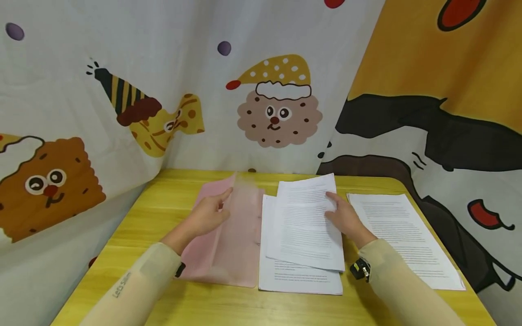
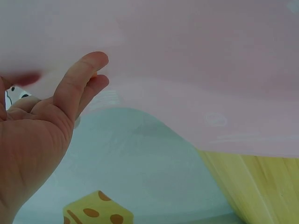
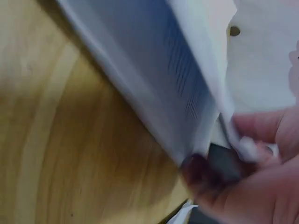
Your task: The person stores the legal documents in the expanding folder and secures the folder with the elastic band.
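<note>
A pink ring folder [image 1: 240,267] with a translucent cover lies opened on the table, its left side raised. My left hand [image 1: 208,216] holds that raised cover; in the left wrist view, two fingers of the left hand [image 2: 77,88] show against the pink plastic [image 2: 196,65], and a blurred reddish tip shows through it. My right hand [image 1: 346,217] pinches the right edge of some printed sheets [image 1: 306,226], which lie slightly turned over more printed paper [image 1: 302,280]. The right wrist view shows blurred sheets [image 3: 140,79] standing up at the right hand [image 3: 261,182].
Another printed stack [image 1: 408,235] lies at the right of the yellow wood-grain table [image 1: 228,308]. A curtain [image 1: 195,27] with cartoon prints hangs behind the table and along its sides.
</note>
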